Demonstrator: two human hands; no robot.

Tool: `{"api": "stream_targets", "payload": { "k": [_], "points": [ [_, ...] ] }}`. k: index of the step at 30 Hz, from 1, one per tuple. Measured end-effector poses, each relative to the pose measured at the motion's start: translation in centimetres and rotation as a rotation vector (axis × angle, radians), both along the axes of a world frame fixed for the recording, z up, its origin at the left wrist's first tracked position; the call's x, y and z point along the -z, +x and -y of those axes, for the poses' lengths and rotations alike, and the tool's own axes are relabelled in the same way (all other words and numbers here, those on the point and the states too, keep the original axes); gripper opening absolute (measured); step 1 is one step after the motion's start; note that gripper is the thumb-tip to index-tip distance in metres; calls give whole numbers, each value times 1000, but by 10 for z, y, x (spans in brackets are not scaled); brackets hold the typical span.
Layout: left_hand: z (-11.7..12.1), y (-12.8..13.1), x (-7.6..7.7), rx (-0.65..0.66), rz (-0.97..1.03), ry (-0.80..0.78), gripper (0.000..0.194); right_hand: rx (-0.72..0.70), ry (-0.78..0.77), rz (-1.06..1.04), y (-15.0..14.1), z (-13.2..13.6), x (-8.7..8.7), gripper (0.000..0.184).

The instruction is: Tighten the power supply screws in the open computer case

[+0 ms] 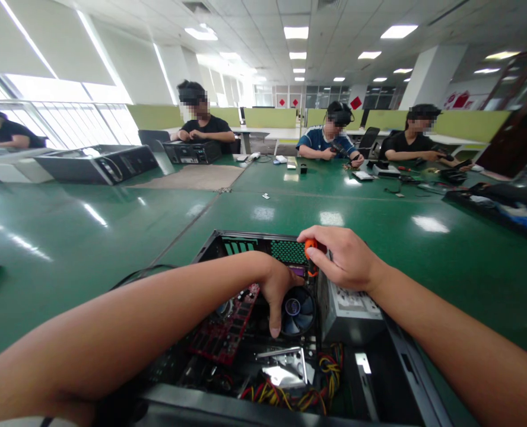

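Observation:
An open computer case (201,409) lies in front of me on the green table. My right hand (341,258) is closed around the orange handle of a screwdriver (310,249), which points down into the case beside the silver power supply (355,314). Inside, my left hand (279,290) rests at the left edge of the round CPU cooler fan (299,311). Its thumb stretches downward, apart from the fingers, whose tips are partly hidden. A red circuit card (228,332) sits below my left forearm. Bundled coloured cables (330,370) and a silver metal bracket (290,367) lie nearer to me.
Beyond the case, several people sit across the green table (263,213). Another open case (98,163) stands at the far left and a dark computer unit (192,152) at the back. A black tray (495,204) with blue material sits at the right.

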State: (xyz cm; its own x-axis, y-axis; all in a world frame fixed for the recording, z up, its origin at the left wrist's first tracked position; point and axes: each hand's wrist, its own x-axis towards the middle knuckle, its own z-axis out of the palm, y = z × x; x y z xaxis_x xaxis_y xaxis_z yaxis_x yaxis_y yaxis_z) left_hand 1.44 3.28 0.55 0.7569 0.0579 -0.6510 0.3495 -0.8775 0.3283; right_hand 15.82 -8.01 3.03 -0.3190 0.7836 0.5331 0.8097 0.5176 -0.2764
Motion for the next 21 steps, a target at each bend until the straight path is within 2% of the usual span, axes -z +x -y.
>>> {"api": "stream_targets", "payload": {
  "k": [7,13,21],
  "points": [
    [0,1,-2,-18,-24,-7,102,37,-35,39,0,0,1,30],
    [4,1,-5,58,-85,44,120,121,-88,95,3,-2,10,30],
    [8,3,-12,56,-63,80,108,164,-142,120,2,-5,6,30]
  ]
}}
